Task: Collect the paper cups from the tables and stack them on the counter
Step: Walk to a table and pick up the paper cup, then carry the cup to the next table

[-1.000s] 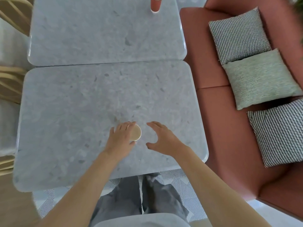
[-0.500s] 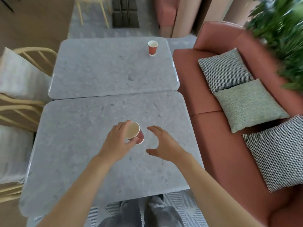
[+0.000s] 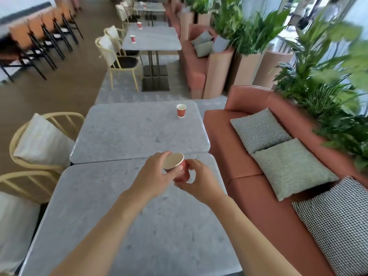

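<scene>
Since a moment ago, the red paper cup (image 3: 176, 166) has come up off the near table (image 3: 139, 226) and the right hand (image 3: 201, 180) has moved in to touch it, and far more of the room now shows. Both hands hold the cup in the air, tipped over: the left hand (image 3: 153, 177) grips it by the rim, the right hand's fingers pinch its bottom. Another cup (image 3: 181, 110) stands on the next table (image 3: 129, 132), and two small cups (image 3: 133, 38) sit on a far table (image 3: 155, 39).
</scene>
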